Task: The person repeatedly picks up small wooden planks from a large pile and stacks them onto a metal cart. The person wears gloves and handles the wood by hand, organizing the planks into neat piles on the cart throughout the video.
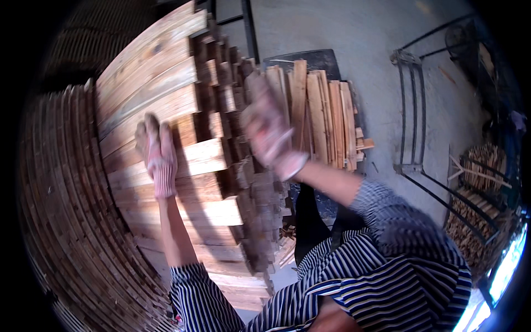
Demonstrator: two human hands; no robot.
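My left hand [157, 152], in a pink and greyish knit glove, lies on top of a tall stack of wooden boards [149, 97]. Its fingers stretch forward over the planks, with nothing held. In a similar glove, my right hand [270, 130] is at the stack's right side, by the uneven board ends [221, 99]. Motion blurs it, but its fingers look extended and no object shows in it. Whether it touches the board ends is unclear. Several boards stick out farther than their neighbours.
Loose narrow boards [323, 116] lie in a pile right of the stack. Another long stack of boards [72, 182] stands at far left. A black metal frame [412, 113] is on the grey floor [354, 33] at right, near bundled wood sticks [475, 221].
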